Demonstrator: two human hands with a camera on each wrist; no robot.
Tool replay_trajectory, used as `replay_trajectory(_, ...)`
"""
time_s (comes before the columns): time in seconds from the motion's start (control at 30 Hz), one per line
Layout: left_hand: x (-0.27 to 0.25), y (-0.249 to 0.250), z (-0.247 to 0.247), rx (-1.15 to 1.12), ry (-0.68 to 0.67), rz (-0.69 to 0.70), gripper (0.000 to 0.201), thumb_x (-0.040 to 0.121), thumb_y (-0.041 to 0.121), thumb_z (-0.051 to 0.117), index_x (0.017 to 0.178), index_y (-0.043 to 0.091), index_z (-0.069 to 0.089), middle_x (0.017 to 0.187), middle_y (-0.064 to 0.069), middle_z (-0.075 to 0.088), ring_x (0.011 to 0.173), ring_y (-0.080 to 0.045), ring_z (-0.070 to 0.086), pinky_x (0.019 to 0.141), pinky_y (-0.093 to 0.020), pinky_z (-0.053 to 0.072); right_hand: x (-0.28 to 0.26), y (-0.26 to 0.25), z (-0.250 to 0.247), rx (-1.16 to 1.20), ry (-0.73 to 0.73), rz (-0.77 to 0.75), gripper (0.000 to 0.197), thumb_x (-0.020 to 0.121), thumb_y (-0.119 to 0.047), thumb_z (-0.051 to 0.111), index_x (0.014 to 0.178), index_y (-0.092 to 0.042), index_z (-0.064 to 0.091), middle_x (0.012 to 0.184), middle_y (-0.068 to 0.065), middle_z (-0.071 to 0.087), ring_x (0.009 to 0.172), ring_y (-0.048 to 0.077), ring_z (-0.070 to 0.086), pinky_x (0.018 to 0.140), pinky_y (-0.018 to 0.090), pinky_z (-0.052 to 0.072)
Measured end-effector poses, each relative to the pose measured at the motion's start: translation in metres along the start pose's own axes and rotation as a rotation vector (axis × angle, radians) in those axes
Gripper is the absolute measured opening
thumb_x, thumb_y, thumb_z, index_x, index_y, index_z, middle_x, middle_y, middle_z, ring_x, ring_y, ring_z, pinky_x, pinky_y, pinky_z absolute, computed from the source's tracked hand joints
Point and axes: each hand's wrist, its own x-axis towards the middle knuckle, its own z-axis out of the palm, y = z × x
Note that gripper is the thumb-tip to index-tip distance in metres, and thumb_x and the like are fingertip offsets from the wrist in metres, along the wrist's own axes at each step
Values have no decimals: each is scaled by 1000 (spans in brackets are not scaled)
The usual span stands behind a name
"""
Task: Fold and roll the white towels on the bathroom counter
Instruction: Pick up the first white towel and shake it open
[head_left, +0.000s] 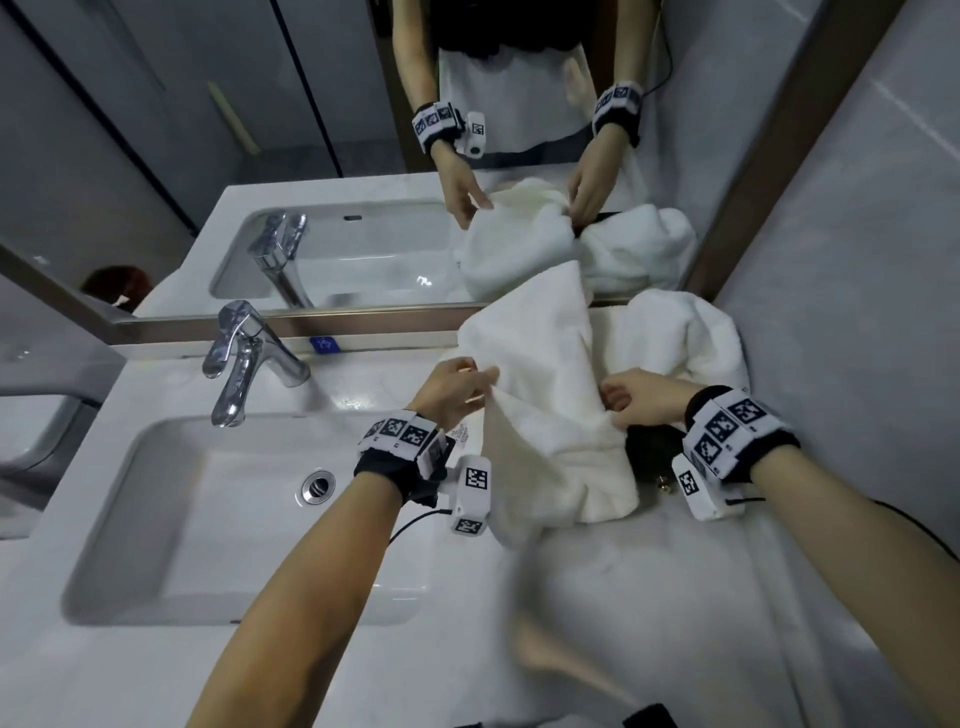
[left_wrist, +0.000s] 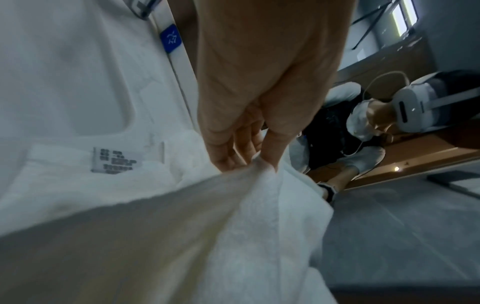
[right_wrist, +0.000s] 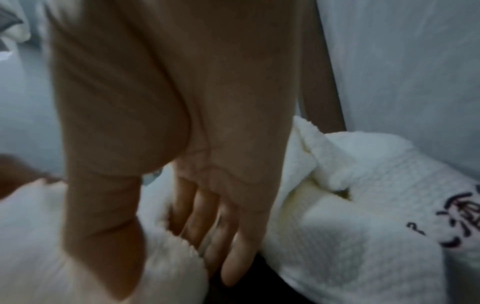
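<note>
Left hand (head_left: 453, 389): its grip pinches an edge of the white towel (head_left: 540, 395) between thumb and fingertips; the left wrist view shows the same pinch (left_wrist: 249, 144) on the cloth (left_wrist: 233, 226).
Right hand (head_left: 636, 397): the fingers are curled into the towel's right side, holding a bunch of the cloth; in the right wrist view the fingers (right_wrist: 228, 236) go down between folds of the towel (right_wrist: 78, 246).
White towel: it is lifted and stretched between both hands, to the right of the sink (head_left: 156, 519); the lower part hangs down onto the tabletop (head_left: 727, 597). A printed label (left_wrist: 114, 162) is on its edge near the left hand.
Second towel (head_left: 680, 332): it lies crumpled on the tabletop, further right of the sink, at the wall corner; dark stitched characters (right_wrist: 465, 222) are on it.
Faucet (head_left: 244, 353): it stands behind the sink, left of the towel.
Dark object (head_left: 652, 447): it is under the right hand; I cannot tell what it is.
Mirror (head_left: 156, 156): it is behind the sink and shows both hands and towels.
</note>
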Motion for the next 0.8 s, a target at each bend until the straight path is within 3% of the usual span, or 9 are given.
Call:
replay_trajectory(0.1, -3, 16, -2, -92, 0, 89, 17, 92, 5, 57, 79, 13, 49, 77, -2, 54, 68, -13, 52, 66, -24, 45, -7, 3, 11, -224, -62, -25, 31, 75, -10, 74, 103, -5, 60, 101, 8, 63, 94, 23, 59, 84, 25, 47)
replay_trajectory(0.17, -9, 29, -2, -143, 20, 157, 18, 93, 5, 56, 79, 15, 50, 76, 0, 53, 66, -11, 51, 65, -23, 44, -8, 6, 17, -253, 2, -44, 33, 73, -20, 78, 98, -5, 63, 90, 5, 62, 85, 21, 58, 79, 32, 46)
replay_trajectory(0.23, -13, 44, -3, -208, 67, 230, 18, 92, 3, 55, 80, 16, 51, 72, 1, 53, 62, -9, 51, 60, -22, 43, -10, 5, 18, -205, 101, -88, 23, 75, -24, 77, 87, -11, 62, 75, -3, 56, 74, 15, 52, 69, 28, 40)
replay_trajectory(0.4, -25, 77, -16, -445, 138, 384, 22, 92, 1, 55, 78, 17, 49, 65, 5, 55, 46, -4, 48, 47, -19, 41, -30, -12, -13, 128, 433, -245, 12, 80, -12, 67, 78, -14, 56, 57, 7, 50, 54, 13, 44, 55, 25, 37)
replay_trajectory(0.5, -31, 85, -18, -508, 119, 464, 24, 92, 0, 54, 79, 18, 46, 72, 4, 55, 46, -3, 50, 51, -19, 48, -54, -31, -36, 263, 536, -375, 19, 82, -7, 64, 73, -21, 54, 57, 10, 59, 49, 14, 53, 49, 23, 46)
replay_trajectory(0.57, -34, 85, -16, -505, 126, 493, 22, 93, -1, 53, 82, 17, 46, 74, 3, 57, 46, -2, 53, 55, -20, 49, -70, -45, -43, 337, 466, -452, 23, 84, -6, 64, 70, -22, 54, 55, -2, 63, 48, 8, 58, 45, 18, 46)
replay_trajectory(0.63, -35, 82, -13, -492, 126, 501, 17, 94, -1, 50, 88, 15, 47, 76, 1, 58, 50, -4, 56, 56, -20, 49, -80, -55, -39, 332, 292, -460, 20, 84, -6, 66, 72, -17, 55, 54, -4, 62, 47, 6, 58, 44, 15, 46)
replay_trajectory(0.73, -37, 78, -9, -391, 110, 463, 8, 96, 4, 49, 103, 7, 46, 81, -3, 54, 64, -10, 53, 59, -21, 45, -80, -62, -15, 264, -62, -330, 11, 84, -18, 68, 79, -11, 61, 64, 9, 66, 57, 17, 66, 54, 22, 54)
replay_trajectory(0.8, -39, 78, -6, -334, 83, 428, 15, 95, 6, 50, 109, 9, 44, 86, -7, 51, 69, -14, 48, 64, -24, 40, -74, -58, 3, 155, -237, -235, 22, 84, -33, 67, 90, -12, 67, 72, 10, 72, 72, 20, 70, 62, 25, 56)
